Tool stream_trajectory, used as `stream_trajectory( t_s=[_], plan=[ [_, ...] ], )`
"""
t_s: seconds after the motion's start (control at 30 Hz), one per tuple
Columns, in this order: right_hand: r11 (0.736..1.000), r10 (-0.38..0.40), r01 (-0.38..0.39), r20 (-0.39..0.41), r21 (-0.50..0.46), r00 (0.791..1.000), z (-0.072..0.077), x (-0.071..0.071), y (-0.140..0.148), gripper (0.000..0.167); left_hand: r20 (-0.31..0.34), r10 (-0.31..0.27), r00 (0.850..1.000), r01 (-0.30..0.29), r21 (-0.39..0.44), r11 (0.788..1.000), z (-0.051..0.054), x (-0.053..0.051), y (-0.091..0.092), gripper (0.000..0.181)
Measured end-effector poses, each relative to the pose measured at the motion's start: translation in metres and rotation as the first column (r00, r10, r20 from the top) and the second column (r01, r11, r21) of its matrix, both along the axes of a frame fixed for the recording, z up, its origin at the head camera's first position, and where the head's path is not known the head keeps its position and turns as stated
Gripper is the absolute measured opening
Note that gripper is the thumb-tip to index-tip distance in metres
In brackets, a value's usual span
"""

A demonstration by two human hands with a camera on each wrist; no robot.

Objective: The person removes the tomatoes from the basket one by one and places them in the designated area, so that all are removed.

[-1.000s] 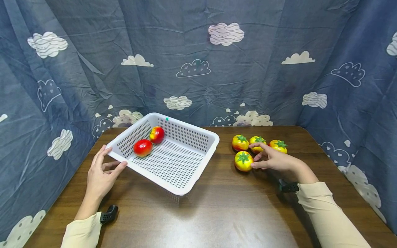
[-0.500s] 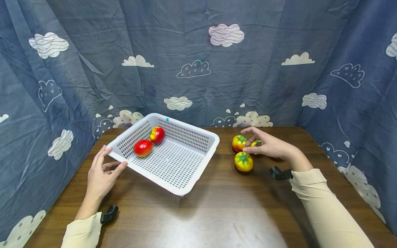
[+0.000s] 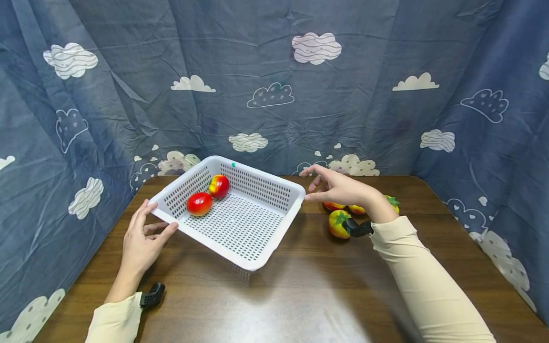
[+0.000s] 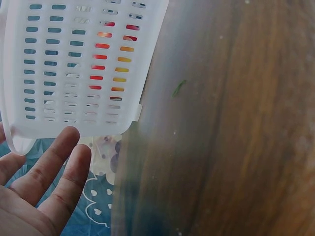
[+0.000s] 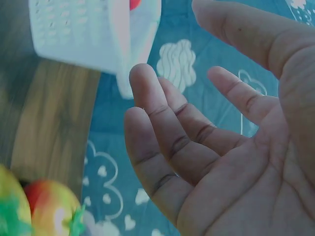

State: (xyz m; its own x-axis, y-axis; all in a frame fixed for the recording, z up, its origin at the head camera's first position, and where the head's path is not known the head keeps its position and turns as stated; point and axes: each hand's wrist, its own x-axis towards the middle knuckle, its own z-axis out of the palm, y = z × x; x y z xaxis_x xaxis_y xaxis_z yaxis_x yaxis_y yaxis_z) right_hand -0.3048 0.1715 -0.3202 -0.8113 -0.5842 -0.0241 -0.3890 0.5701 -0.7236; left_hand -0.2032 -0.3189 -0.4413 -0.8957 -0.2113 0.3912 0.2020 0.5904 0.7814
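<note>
Crinkled blue cloth (image 3: 274, 57) printed with pale clouds hangs beyond a glossy brown wood-grain worktop (image 3: 300, 295). Toward its far left corner stands a white, rectangular, perforated plastic basket (image 3: 274, 247), set askew. Inside lie a smooth red oval fruit (image 3: 199, 204) and a shiny red fruit with a yellow patch (image 3: 219, 186). The left hand (image 3: 140, 243), fingers apart, touches the rim with its tips. Fingers spread around nothing, the right hand (image 3: 336, 187) hovers just beside the right corner. Rounded yellow-and-red fruits with green leaf caps (image 3: 337, 226) cluster near the worktop's far edge, right of centre, partly hidden.
</note>
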Motion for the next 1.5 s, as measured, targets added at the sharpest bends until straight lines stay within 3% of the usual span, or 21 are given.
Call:
stream_trajectory(
  t_s=[0.37, 0.73, 1.5],
  plan=[
    [0.994, 0.100, -0.097, 0.092, -0.043, 0.991, 0.000, -0.008, -0.056, 0.067, -0.006, 0.007, 1.000, -0.007, 0.003, 1.000, -0.001, 0.001, -0.002, 0.079],
    [0.990, 0.141, -0.141, 0.015, 0.011, 0.990, 0.001, -0.012, -0.101, 0.060, -0.010, 0.002, 1.000, -0.002, -0.002, 1.000, 0.000, 0.000, 0.001, 0.079],
    [0.983, 0.180, -0.181, 0.031, 0.040, 0.983, -0.022, -0.020, -0.178, 0.053, -0.021, 0.004, 1.000, -0.004, -0.011, 1.000, 0.001, -0.001, 0.001, 0.080]
  ],
)
